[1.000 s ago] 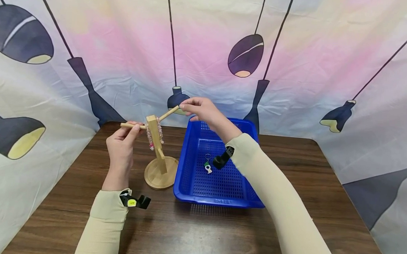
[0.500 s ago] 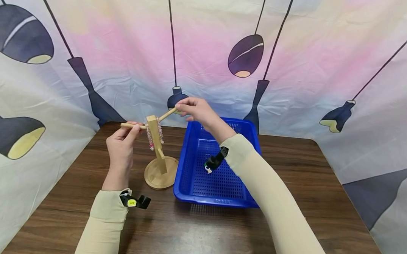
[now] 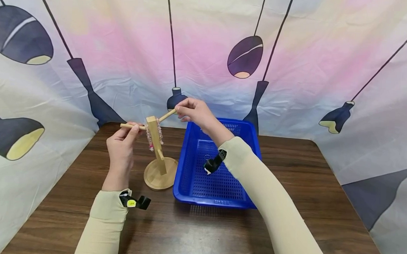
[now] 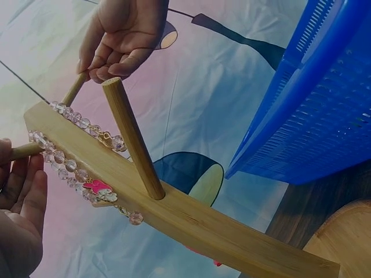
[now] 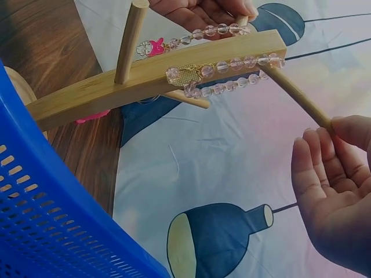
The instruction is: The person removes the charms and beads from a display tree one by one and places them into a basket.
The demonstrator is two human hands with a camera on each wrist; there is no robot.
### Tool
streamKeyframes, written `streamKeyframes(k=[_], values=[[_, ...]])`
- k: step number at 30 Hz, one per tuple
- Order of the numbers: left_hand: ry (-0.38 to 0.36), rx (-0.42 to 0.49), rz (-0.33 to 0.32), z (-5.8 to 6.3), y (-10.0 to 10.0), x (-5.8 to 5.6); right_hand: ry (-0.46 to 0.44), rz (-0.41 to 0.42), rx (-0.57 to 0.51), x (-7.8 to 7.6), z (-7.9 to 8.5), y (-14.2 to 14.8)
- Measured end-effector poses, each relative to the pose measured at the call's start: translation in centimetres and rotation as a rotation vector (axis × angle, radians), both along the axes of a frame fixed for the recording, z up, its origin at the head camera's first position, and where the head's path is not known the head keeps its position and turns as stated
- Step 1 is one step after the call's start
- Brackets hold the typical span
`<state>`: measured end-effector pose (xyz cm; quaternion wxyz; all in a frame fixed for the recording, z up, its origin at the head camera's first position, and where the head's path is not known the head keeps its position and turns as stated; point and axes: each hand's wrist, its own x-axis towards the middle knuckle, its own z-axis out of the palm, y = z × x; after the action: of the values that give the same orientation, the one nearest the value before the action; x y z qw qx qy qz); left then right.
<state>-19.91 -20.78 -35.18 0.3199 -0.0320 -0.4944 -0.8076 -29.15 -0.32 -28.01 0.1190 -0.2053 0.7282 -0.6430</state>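
Observation:
A wooden jewelry stand (image 3: 154,132) with a round base stands left of centre, pegs sticking out from its upright post. My left hand (image 3: 120,150) pinches its left peg between thumb and fingers. The end of the right peg (image 5: 301,99) is between the thumb and fingers of my right hand (image 3: 198,113). Against the post on these two pegs hang bracelets of clear pink beads (image 4: 68,167). One carries a pink and white charm (image 4: 99,188); a gold-coloured piece (image 5: 188,76) shows on the other.
A blue plastic basket (image 3: 183,199) stands right of the jewelry stand. In it lies a keychain with a metal ring (image 3: 207,156), partly hidden by the black wrist camera (image 3: 214,163). Lower behind the post shows something pink (image 5: 93,116). A printed cloth (image 3: 206,51) hangs behind the table.
My right hand has shifted left and slightly down at the end of the right peg, and its wrist camera now covers part of the keychain. My left hand stays on its peg.

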Motion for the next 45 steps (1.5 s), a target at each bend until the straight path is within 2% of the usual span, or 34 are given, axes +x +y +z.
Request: streamKeyframes(k=[4, 9, 21, 26, 32, 37, 45], values=[[-0.022, 0.014, -0.012, 0.1, -0.1, -0.1, -0.018, 0.007, -0.038, 0.1, -0.1, 0.0], [-0.083, 0.004, -0.014, 0.6, -0.3, -0.1, -0.023, 0.021, -0.062, 0.2, -0.3, 0.1], [-0.168, 0.015, -0.047, 1.0, -0.9, -0.9, 0.091, 0.070, -0.022, 0.9, -0.4, 0.5], [-0.237, 0.009, -0.098, 1.6, -1.3, -1.1, 0.137, 0.107, 0.030, 1.6, -0.5, 1.1], [-0.315, -0.023, -0.169, 2.2, -1.6, -1.6, 0.164, 0.184, 0.030, 2.2, -0.4, 1.4], [-0.391, -0.077, -0.201, 3.0, -1.9, -2.1, 0.155, 0.216, 0.026, 2.5, -0.1, 1.6], [-0.489, -0.152, -0.296, 4.2, -2.4, -2.7, 0.126, 0.239, 0.010, 3.8, 0.0, 1.2]])
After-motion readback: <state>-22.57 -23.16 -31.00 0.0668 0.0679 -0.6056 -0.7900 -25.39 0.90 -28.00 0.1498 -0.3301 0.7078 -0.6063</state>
